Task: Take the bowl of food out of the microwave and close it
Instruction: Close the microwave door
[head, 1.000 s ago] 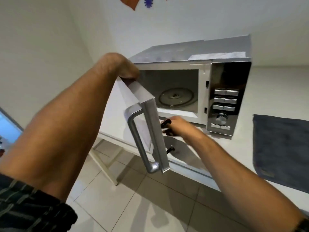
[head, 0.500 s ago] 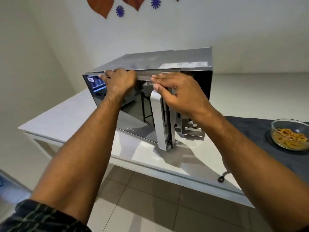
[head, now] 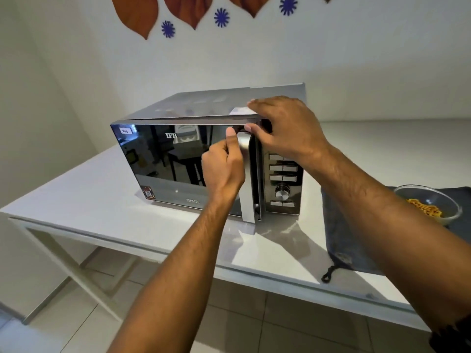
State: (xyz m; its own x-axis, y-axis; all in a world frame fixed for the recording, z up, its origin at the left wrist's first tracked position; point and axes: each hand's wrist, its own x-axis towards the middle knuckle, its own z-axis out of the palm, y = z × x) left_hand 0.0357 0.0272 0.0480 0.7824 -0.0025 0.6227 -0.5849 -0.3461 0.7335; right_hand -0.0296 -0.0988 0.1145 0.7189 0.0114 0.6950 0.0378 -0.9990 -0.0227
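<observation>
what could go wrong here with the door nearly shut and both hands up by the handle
The left hand has its thumb against the door handle; it could get pinched if the door snaps home. The right hand bears on the microwave, which might slide on the smooth table.
</observation>
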